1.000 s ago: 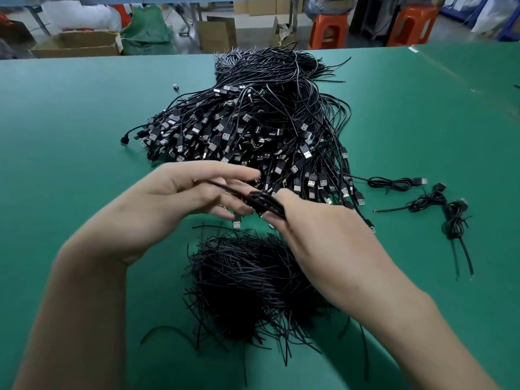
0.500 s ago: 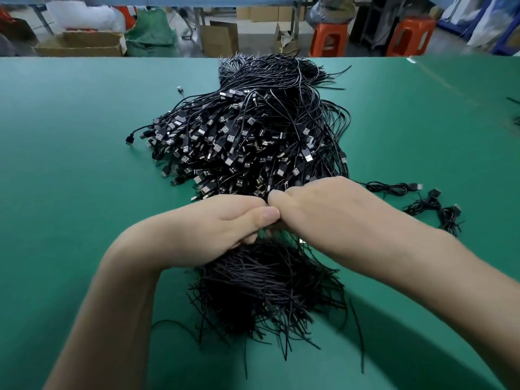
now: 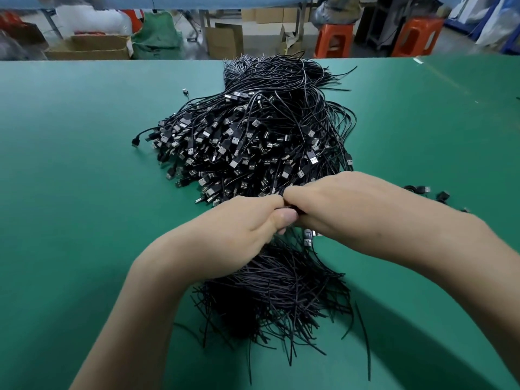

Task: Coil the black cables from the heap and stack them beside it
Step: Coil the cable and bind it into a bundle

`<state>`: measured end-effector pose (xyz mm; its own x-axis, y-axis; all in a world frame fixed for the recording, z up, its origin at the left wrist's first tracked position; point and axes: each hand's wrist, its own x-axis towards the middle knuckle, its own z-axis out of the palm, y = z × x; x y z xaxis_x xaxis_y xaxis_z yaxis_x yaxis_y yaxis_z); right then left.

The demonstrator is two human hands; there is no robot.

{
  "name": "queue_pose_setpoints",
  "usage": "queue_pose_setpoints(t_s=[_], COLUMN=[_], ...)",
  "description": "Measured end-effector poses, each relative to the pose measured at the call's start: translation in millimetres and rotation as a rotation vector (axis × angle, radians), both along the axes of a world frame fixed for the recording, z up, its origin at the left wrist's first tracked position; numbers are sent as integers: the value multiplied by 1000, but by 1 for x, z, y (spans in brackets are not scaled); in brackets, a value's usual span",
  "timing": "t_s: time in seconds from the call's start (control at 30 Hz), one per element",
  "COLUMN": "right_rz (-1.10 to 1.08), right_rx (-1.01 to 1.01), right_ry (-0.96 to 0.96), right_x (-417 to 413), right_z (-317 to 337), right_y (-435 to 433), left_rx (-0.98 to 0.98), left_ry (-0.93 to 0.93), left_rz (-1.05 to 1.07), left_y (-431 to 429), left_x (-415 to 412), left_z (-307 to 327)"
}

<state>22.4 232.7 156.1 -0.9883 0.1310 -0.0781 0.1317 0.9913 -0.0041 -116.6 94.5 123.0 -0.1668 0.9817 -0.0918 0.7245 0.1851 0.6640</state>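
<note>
Black, thin and glossy, the cables form a big heap [image 3: 253,136] in the middle of the green table [image 3: 70,192]. Their silver-tipped flat plugs crowd the near and left slopes, and the bare wire runs fan out toward the top of the frame. A second dark mass, the loose cut ends [image 3: 281,294], spreads in the lower centre of the picture, bristling outward with single strands straying onto the green. Between the two masses, at the centre of the frame, the left hand [image 3: 239,229] and the right hand [image 3: 337,204] meet knuckle to knuckle, both with fingers curled in and pinching one black cable [image 3: 292,211]. Only a short dark sliver of it shows in the gap beside the left thumb, so how far it is wound cannot be made out. One plug [image 3: 308,237] hangs just below the hands; whether it belongs to the held cable is unclear. At the right edge of the heap, a few coiled cables [image 3: 419,189] peek out past the right forearm, which covers most of them. A small stray connector [image 3: 185,91] lies apart in the upper left of the table. Beyond the far edge, blurred cardboard boxes [image 3: 87,47] and orange stools [image 3: 333,38] stand on the floor.
</note>
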Motion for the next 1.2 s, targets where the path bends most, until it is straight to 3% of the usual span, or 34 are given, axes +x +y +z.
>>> queue_pose_setpoints(t_s=[0.07, 0.17, 0.33, 0.43, 0.53, 0.67, 0.73, 1.07, 1.2], right_rz=[-26, -235, -439, -446, -519, -549, -539, -532, -528], right_rx=[-26, -217, -1099, -1281, -1407, -1533, -1546, -1104, -970], right_ry=[33, 288, 535, 711, 869, 943, 957, 1148, 1165], right_x=[5, 14, 12, 0, -9, -14, -15, -29, -29], right_z=[2, -2, -37, -53, -56, -56, -53, -58, -63], right_y=[4, 19, -14, -38, -46, -46, -46, -48, -41], left_rx=[48, 182, 278, 281, 280, 158, 126, 5, 73], left_ry=[15, -58, -164, -160, -10, 328, 382, 442, 414], left_rz=[43, 155, 230, 248, 249, 242, 239, 232, 157], left_y=[0, 1, 5, 10, 16, 23, 24, 30, 21], left_x=[-3, -10, -3, 8, 22, 33, 36, 40, 33], left_z=[0, -1, 0, -3, -1, 0, 0, 10, 8])
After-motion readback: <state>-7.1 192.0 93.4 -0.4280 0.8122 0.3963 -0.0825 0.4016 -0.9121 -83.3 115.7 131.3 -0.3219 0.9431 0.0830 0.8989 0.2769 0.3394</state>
